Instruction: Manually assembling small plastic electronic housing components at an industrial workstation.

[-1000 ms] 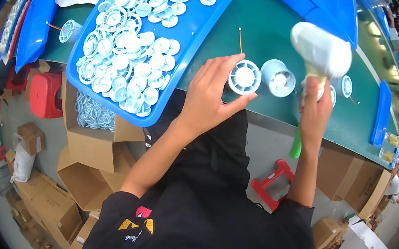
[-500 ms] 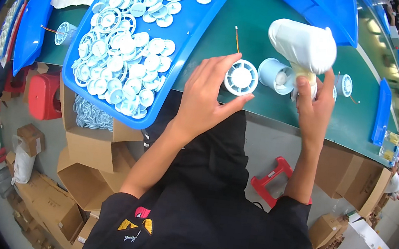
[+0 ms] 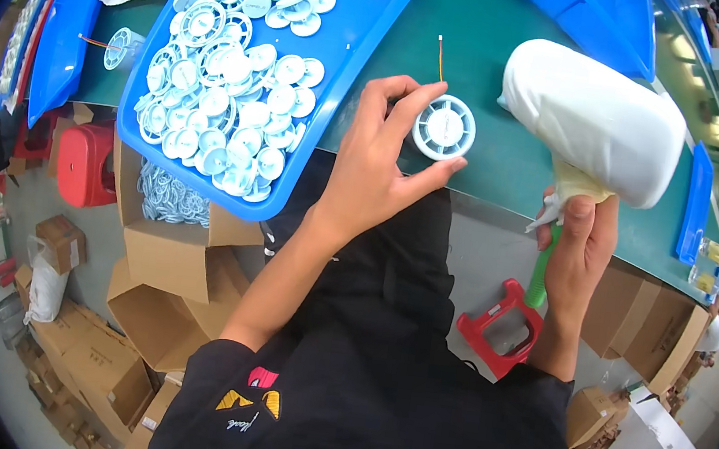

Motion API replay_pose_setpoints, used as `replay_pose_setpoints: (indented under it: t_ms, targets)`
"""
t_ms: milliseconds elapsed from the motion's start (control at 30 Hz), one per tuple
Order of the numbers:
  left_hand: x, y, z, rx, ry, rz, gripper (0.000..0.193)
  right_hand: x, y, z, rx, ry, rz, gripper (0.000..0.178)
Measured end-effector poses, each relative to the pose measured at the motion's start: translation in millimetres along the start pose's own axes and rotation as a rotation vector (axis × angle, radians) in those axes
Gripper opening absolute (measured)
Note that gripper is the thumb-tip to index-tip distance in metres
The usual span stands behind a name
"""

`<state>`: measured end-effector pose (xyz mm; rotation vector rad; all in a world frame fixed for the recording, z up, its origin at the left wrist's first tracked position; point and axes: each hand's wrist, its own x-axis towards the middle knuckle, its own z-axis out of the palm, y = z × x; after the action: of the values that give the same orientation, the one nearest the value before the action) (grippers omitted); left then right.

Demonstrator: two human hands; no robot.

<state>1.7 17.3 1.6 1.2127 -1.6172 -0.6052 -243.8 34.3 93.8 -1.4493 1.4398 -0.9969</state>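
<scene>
Fingers of the left hand are curved around the pale spoked part at upper centre of the frame, thumb and forefinger on its rim; this hand is nearer. Fingers of the right hand are clamped on the white-wrapped mallet, whose head lies rightward of the part, long axis sloping toward lower right, over the green tabletop.

Discs in tray, tray left of wheel, mallet right

A pale, round, spoked part sits on the green table, left of a tilted white-wrapped mallet
</scene>
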Motion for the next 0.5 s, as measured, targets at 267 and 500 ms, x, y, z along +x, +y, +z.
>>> replay_pose_setpoints:
  t_ms: [267,500]
  targets:
    - [3,-1,-6,-0.117,-0.017,-0.025,0.071,8,-4,13,0.02,0.014,-0.001,0.04]
    - [0,-2,-5,-0.1,-0.014,0.016,0.065,8,1,20,0.0,0.013,-0.001,0.034]
